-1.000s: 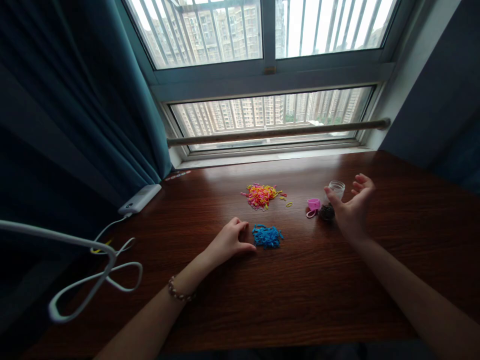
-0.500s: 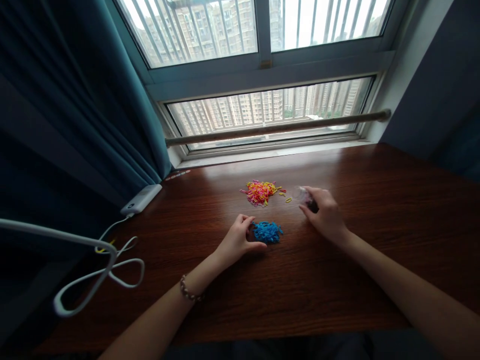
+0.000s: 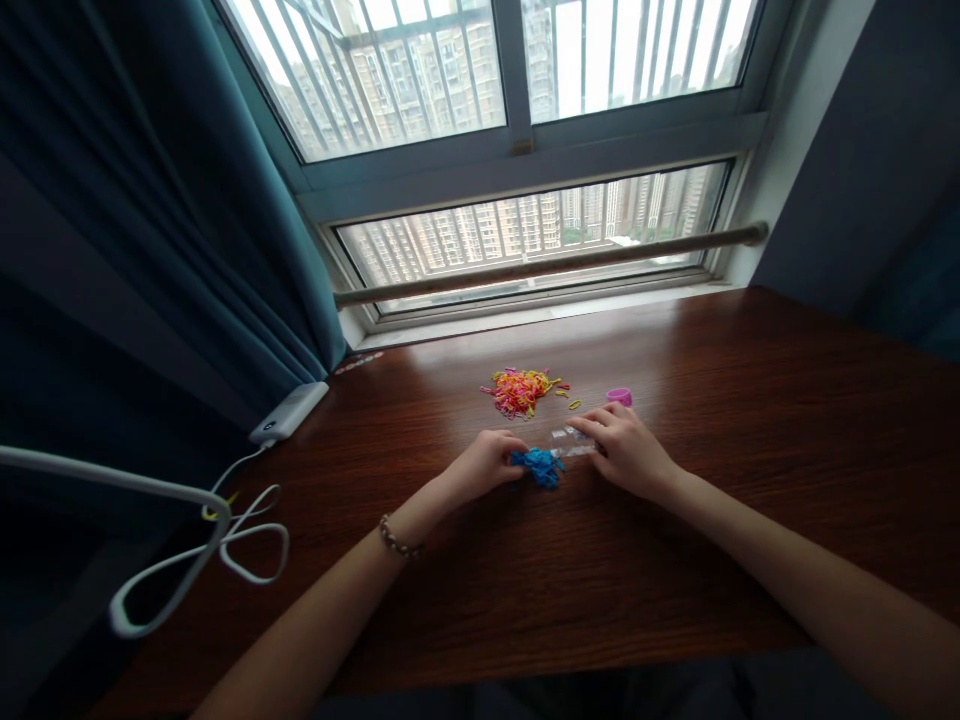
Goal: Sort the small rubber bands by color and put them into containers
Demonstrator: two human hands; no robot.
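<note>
A pile of small blue pieces [image 3: 541,466] lies on the brown table. My left hand [image 3: 486,464] is at its left side, fingers and thumb closed on some of the blue pieces. My right hand [image 3: 628,450] grips a small clear container [image 3: 570,441], which lies on its side with its left end close to the blue pile. Just behind my right hand is a pink ring-shaped object [image 3: 619,397]. Farther back sits a pile of pink, orange and yellow pieces [image 3: 519,391], with a few loose ones at its right.
A white power strip [image 3: 289,412] and a looped white cable [image 3: 255,575] are at the left, beside a blue curtain [image 3: 300,300]. Behind the table [image 3: 720,400] a metal rail [image 3: 555,268] crosses the window.
My right hand has brought the clear container left and nearer, to the blue pile, uncovering the pink object. My left hand has closed on blue pieces.
</note>
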